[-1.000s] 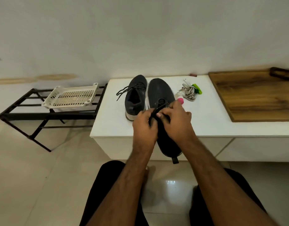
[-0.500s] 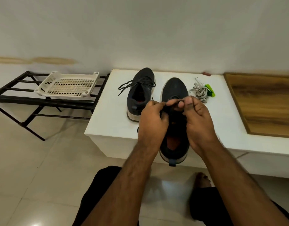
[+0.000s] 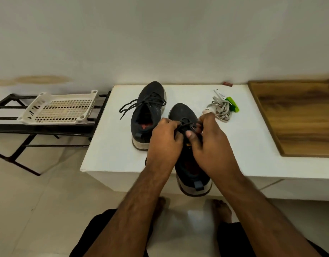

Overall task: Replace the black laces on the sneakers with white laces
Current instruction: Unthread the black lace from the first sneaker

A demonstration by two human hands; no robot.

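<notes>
My left hand (image 3: 164, 140) and right hand (image 3: 206, 143) each pinch the black lace (image 3: 186, 125) atop the near sneaker (image 3: 192, 175) beneath them; lace soft, limp, best gripped near the eyelets.

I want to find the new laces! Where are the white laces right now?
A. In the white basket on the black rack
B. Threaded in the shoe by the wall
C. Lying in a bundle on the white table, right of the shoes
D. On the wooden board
C: the white laces lie bundled on the white table, right of both sneakers, while both hands work the black lace on the near sneaker.
</notes>
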